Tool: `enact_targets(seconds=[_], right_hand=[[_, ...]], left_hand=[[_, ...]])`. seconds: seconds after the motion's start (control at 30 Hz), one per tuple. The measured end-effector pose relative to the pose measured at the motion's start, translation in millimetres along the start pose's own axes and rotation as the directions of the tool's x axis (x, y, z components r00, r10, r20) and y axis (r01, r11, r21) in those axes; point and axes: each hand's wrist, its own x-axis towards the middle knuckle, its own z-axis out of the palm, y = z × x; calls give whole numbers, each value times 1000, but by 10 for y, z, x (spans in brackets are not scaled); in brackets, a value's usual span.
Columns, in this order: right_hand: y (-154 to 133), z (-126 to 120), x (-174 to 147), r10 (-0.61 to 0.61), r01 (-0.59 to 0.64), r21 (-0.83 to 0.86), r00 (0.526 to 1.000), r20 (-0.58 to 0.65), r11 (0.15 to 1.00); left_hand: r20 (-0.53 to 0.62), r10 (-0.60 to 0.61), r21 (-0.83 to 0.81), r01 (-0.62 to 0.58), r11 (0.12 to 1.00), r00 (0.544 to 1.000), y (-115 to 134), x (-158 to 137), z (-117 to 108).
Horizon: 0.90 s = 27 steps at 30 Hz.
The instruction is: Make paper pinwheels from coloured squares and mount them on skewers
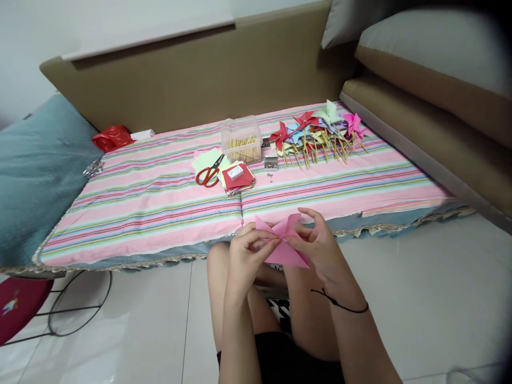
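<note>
Over my lap I hold a pink paper pinwheel (pixel 294 256), its corners folded in toward the middle. My left hand (pixel 250 250) pinches it at the centre from the left, thumb and forefinger closed. From the other side my right hand (pixel 316 242) grips it, thumb pressed near the centre and one finger raised. Whether a pin sits under the fingertips is too small to make out. Beyond, on the striped cloth (pixel 160 205), lie red-handled scissors (pixel 208 175) and a stack of coloured paper squares (pixel 242 181) with a small eraser-like white block (pixel 236 173) on top.
A clear plastic box (pixel 242 141) holds many thin sticks. To its right lies a pile of finished pinwheels (pixel 320 130) beside a small open box of metal bits (pixel 271 162). A red plastic bag (pixel 112 138) sits far left; a red stool (pixel 24 306) stands on the floor.
</note>
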Motion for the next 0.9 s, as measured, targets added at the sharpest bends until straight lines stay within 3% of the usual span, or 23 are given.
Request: enact_targets(seconds=[0.3,0.73,0.9], right_hand=[[-5,-4,-9,1,0,10,1000,-10,1000],[-4,7,-18,-14,14,-21,1000,10,1000],[-2,6,-16,-7,7,-11,1000,12,1000]], left_hand=[[-37,16,101,-12,995,999,70,7,12],[-113,-13,99,25,995,994,47,-6,53],[-102,-78,-30,76,997,992,59,-7,71]])
